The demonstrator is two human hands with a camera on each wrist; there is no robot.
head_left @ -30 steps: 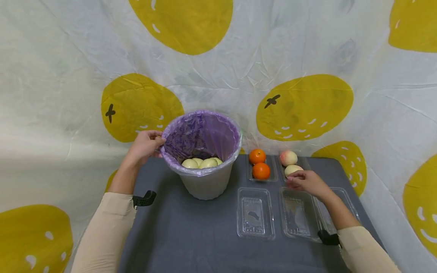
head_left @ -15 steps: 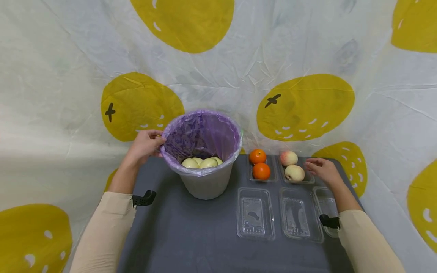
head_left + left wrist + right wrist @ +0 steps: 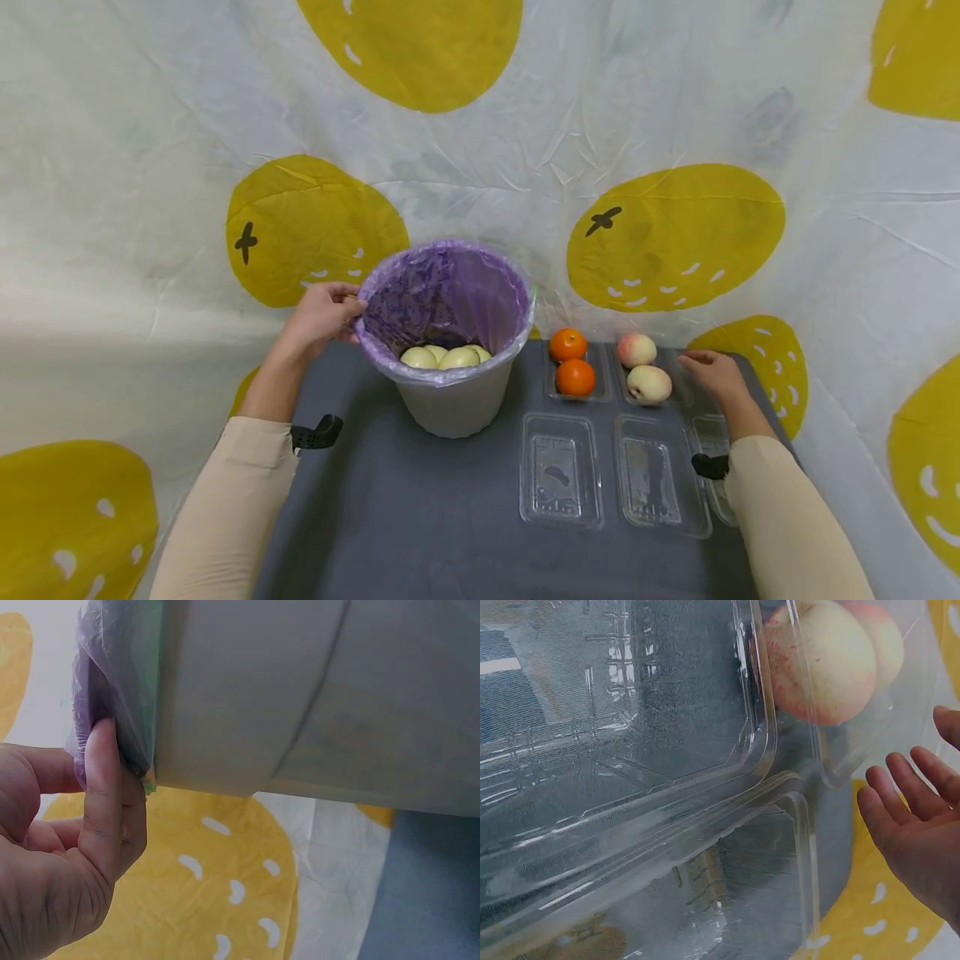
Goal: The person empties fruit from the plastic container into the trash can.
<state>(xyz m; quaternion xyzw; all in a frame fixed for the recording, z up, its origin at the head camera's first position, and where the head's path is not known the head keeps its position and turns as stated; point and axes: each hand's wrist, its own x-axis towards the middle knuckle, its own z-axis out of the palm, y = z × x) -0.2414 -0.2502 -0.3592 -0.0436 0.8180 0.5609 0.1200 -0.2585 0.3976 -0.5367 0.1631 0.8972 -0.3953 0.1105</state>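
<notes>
In the head view, my left hand (image 3: 322,318) pinches the rim of a white bin (image 3: 453,410) between thumb and fingers. A purple plastic bag (image 3: 487,296) lines the bin and folds over its rim. Several pale green round fruits (image 3: 459,358) lie inside. The left wrist view shows the fingers (image 3: 103,795) on the bag's folded edge. My right hand (image 3: 716,373) holds nothing, just right of a transparent tray (image 3: 832,769) with two peaches (image 3: 649,385). In the right wrist view its fingers are spread loosely, apart from the peaches.
Two oranges (image 3: 576,377) sit in another transparent tray (image 3: 606,393) left of the peaches. Nearer the front are more transparent plastic trays (image 3: 525,467), the rightmost partly hidden by my right arm. A fruit-printed cloth (image 3: 480,167) hangs behind the grey table (image 3: 420,517).
My right hand has moved right, away from the front peach it was touching or covering, to beside the tray. My left hand keeps its hold on the bin's rim.
</notes>
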